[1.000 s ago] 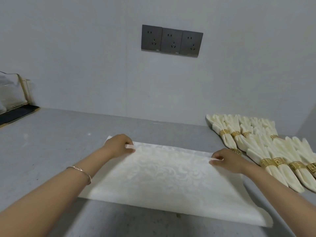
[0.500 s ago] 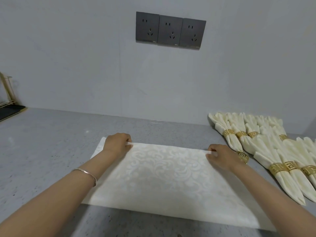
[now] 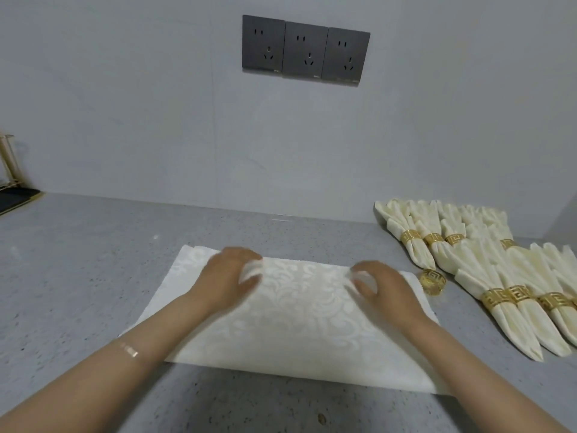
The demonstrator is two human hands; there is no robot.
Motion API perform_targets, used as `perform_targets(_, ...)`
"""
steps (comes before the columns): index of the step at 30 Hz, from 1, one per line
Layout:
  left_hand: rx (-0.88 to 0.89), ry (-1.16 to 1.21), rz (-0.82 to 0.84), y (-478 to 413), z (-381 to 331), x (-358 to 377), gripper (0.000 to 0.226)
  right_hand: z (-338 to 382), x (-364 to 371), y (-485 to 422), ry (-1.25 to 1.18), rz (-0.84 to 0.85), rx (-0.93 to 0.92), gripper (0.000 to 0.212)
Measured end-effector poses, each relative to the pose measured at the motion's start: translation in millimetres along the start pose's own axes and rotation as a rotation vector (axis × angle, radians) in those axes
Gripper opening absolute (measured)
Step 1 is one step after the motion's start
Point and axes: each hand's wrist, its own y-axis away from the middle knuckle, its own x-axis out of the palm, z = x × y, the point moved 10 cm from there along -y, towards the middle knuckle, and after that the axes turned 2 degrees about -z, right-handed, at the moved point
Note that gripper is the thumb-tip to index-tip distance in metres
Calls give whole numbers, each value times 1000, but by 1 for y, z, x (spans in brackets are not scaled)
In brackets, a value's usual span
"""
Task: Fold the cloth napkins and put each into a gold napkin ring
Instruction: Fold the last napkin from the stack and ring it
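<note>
napkin (image 3: 296, 332): pale patterned cloth lying on the grey counter (image 3: 78, 276) straight in front of me, a wide band with a straight near edge. Its far edge is lifted where I hold it.
left hand (image 3: 229, 276): my thumb and curled fingers pinch a raised ridge of the napkin at the far edge, left of centre. It is blurred.
right hand (image 3: 385, 292): the same pinch on the far edge, right of centre, and blurred too.
bracelet (image 3: 129, 351): on my left wrist, near the napkin's near left corner.
loose gold ring (image 3: 432, 282): on the counter just beside the napkin's far right corner.
ringed napkins (image 3: 499, 285): rows of finished rolls on my right, just beyond the loose ring and running to the frame's right edge.
room to the left: counter stretches from the napkin's left edge out to a black tray (image 3: 15, 200).
room beyond: a strip of counter lies between the far edge and the wall (image 3: 125, 120), with sockets (image 3: 306, 50) above.
room near me: counter runs along the near edge, under my forearms.
</note>
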Motion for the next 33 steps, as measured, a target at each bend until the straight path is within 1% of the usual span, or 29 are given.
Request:
perform_targets(1,48,49,99,16,-18,3,46,15,4,15,-94,72,-10,30)
perform_targets(2,80,75,223,35,-35,9,54,32,12,33,-172,178,-36,36)
perform_targets(3,94,76,341,53,-46,15,62,50,19,51,-205,284,-88,44)
perform_targets(5,114,9,514,83,-55,28,72,73,32,83,-149,421,-216,54)
perform_targets(7,156,-85,578,99,-56,37,77,79,40,101,-36,466,-284,55)
perform_targets(10,196,-118,574,112,-52,44,67,81,47,113,33,465,-299,54)
perform_targets(13,223,-146,567,118,-55,47,57,83,49,115,20,439,-287,51)
perform_targets(19,240,-218,532,144,-70,44,65,91,42,138,31,430,-322,46)
perform_targets(21,245,-229,538,158,-74,44,72,95,39,150,40,442,-336,49)
perform_targets(22,233,-224,558,164,-74,45,72,98,39,156,44,462,-338,51)
perform_targets(24,178,-162,578,168,-76,39,69,100,37,162,23,502,-307,52)
perform_targets(25,136,-114,549,164,-79,33,67,101,34,159,-25,501,-263,50)
perform_targets(27,46,-22,417,143,-81,17,55,102,25,141,-161,428,-154,47)
perform_targets(28,12,-19,336,129,-81,12,49,101,23,129,-194,372,-107,44)
perform_targets(30,-65,-93,241,107,-78,15,47,99,31,102,-147,292,-33,40)
perform_targets(31,-116,-132,245,101,-77,23,48,99,40,93,-97,283,9,42)
perform_targets(33,-208,-185,307,102,-75,46,51,102,62,86,11,298,72,45)
